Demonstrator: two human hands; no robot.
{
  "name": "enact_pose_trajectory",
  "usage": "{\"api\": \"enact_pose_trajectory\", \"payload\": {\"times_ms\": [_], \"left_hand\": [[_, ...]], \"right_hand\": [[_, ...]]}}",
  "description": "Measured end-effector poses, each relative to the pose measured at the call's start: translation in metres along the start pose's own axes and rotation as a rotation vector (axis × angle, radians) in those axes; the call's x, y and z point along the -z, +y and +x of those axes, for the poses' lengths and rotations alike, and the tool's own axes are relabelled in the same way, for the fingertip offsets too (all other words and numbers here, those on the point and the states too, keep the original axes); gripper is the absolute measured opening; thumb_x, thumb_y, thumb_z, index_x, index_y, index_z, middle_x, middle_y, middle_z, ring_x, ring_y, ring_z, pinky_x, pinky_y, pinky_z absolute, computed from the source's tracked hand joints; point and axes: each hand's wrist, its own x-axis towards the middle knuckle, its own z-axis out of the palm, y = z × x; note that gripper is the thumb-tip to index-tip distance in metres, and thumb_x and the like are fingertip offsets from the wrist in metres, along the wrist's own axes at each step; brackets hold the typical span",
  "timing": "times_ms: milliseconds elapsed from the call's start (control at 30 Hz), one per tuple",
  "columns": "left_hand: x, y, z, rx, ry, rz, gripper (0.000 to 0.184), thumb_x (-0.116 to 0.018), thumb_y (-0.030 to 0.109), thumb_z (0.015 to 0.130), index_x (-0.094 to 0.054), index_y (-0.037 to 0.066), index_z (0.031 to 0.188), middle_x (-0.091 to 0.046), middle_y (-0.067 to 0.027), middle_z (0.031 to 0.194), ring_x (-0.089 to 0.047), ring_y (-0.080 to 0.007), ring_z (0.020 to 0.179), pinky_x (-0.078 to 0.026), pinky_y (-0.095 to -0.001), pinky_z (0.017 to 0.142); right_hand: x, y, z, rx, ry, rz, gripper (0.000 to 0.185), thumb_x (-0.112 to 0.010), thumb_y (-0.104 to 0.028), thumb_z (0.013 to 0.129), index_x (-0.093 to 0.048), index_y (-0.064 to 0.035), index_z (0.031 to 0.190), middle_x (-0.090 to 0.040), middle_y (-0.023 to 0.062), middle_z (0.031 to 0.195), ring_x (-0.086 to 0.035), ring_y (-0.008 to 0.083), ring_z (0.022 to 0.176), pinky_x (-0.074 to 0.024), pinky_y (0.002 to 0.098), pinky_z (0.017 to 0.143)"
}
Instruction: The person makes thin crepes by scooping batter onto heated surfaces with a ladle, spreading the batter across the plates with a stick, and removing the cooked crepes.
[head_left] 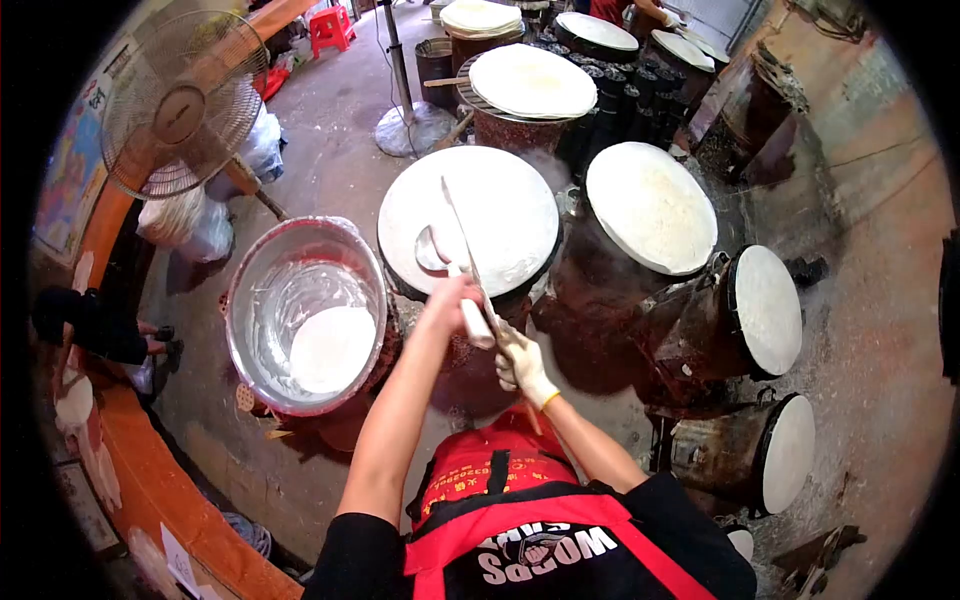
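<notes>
Left hand: gripping a ladle
Right hand: gripping a long blade
Near pan: white layer, seemingly almost fully spread
Bucket: white batter left

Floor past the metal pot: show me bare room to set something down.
Bare floor lies between the metal pot, the plastic bags and the pole's base. Crowded: the upper right, where black cylinders stand packed among drums.
</notes>
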Motion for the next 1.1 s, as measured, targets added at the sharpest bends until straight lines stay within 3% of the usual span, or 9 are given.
{"api": "enact_pose_trajectory", "payload": {"times_ms": [67, 133, 233, 267, 400, 467, 667, 800, 1100], "left_hand": [[0.001, 0.038, -0.04, 0.199, -0.334, -0.498, 0.008, -0.04, 0.003, 0.091, -0.041, -0.005, 0.094, -0.043, -0.0021, 0.066, -0.037, -0.0032, 0.045, -0.03, -0.0129, 0.034], [-0.013, 0.045, -0.108, -0.057, -0.127, -0.043, 0.01, -0.043, 0.006, 0.092, -0.041, -0.003, 0.095, -0.041, -0.0004, 0.066, -0.034, -0.0018, 0.044, -0.025, -0.0118, 0.031], [0.012, 0.044, -0.124, 0.083, -0.176, -0.087, 0.007, -0.047, 0.006, 0.091, -0.042, 0.002, 0.091, -0.039, 0.0011, 0.063, -0.031, -0.0017, 0.043, -0.022, -0.0137, 0.03], [0.018, 0.051, -0.126, 0.132, -0.171, -0.076, 0.009, -0.05, 0.006, 0.09, -0.042, 0.004, 0.086, -0.037, 0.0017, 0.061, -0.031, -0.0019, 0.043, -0.021, -0.0141, 0.031], [0.043, 0.045, -0.143, 0.143, -0.016, -0.046, 0.012, -0.05, 0.005, 0.089, -0.04, 0.006, 0.083, -0.038, 0.0015, 0.062, -0.032, -0.0024, 0.045, -0.023, -0.0142, 0.033], [0.07, 0.032, -0.149, 0.069, 0.076, 0.004, 0.011, -0.049, 0.005, 0.089, -0.04, 0.005, 0.082, -0.039, 0.0012, 0.063, -0.033, -0.0028, 0.046, -0.024, -0.0145, 0.034], [0.13, 0.02, -0.188, -0.055, 0.215, 0.03, 0.006, -0.047, 0.006, 0.09, -0.041, 0.004, 0.088, -0.042, -0.0003, 0.065, -0.035, -0.0041, 0.048, -0.027, -0.0163, 0.036], [0.064, -0.012, -0.23, -0.38, 0.572, 0.674, 0.012, -0.044, 0.011, 0.093, -0.035, 0.009, 0.102, -0.04, 0.0009, 0.065, -0.032, -0.0044, 0.043, -0.028, -0.0184, 0.034], [-0.028, -0.018, -0.178, 0.08, 0.05, -0.013, 0.008, -0.05, 0.009, 0.092, -0.049, 0.003, 0.097, -0.039, 0.0015, 0.066, -0.03, -0.0016, 0.045, -0.022, -0.0142, 0.033]], "right_hand": [[-0.003, -0.038, -0.02, 0.056, 0.028, -0.199, 0.039, -0.051, -0.025, 0.091, -0.049, -0.015, 0.128, -0.039, -0.0032, 0.054, -0.034, 0.0074, 0.038, -0.0312, 0.0252, 0.033], [0.021, -0.052, 0.0, 0.468, 0.057, -0.402, 0.043, -0.052, -0.03, 0.091, -0.048, -0.0088, 0.128, -0.042, -0.0041, 0.055, -0.037, 0.0062, 0.038, -0.0321, 0.024, 0.033], [0.022, -0.077, 0.004, 0.277, 0.33, -0.422, 0.041, -0.051, -0.023, 0.09, -0.051, -0.0046, 0.126, -0.065, 0.0072, 0.081, -0.058, 0.0132, 0.057, -0.0499, 0.0287, 0.054], [0.061, -0.025, 0.063, 0.901, 0.311, -0.817, 0.043, -0.051, -0.026, 0.089, -0.05, -0.0036, 0.126, -0.066, 0.0152, 0.099, -0.065, 0.0253, 0.08, -0.0508, 0.0339, 0.075], [-0.007, 0.001, -0.026, 0.342, 0.114, -1.087, 0.043, -0.053, -0.039, 0.088, -0.054, -0.0176, 0.125, -0.063, 0.0188, 0.103, -0.061, 0.0285, 0.099, -0.0451, 0.0301, 0.085], [0.003, 0.001, -0.019, 0.465, 0.101, -0.931, 0.039, -0.058, -0.02, 0.085, -0.055, -0.0086, 0.123, -0.061, 0.013, 0.115, -0.057, 0.0157, 0.107, -0.0413, 0.0265, 0.091], [0.034, -0.015, -0.003, 0.491, 0.571, -0.886, 0.042, -0.053, -0.024, 0.089, -0.049, -0.0068, 0.127, -0.061, 0.0216, 0.107, -0.063, 0.0235, 0.096, -0.0463, 0.0303, 0.081], [0.02, 0.034, -0.031, 0.509, 0.268, -1.151, 0.045, -0.051, -0.038, 0.087, -0.051, -0.0149, 0.126, -0.063, 0.0225, 0.086, -0.063, 0.0363, 0.083, -0.0487, 0.0395, 0.074], [0.107, -0.034, -0.014, 0.538, 0.451, -0.932, 0.044, -0.055, -0.027, 0.087, -0.047, -0.015, 0.129, -0.059, 0.0248, 0.095, -0.062, 0.0357, 0.086, -0.0478, 0.0325, 0.066]]}}
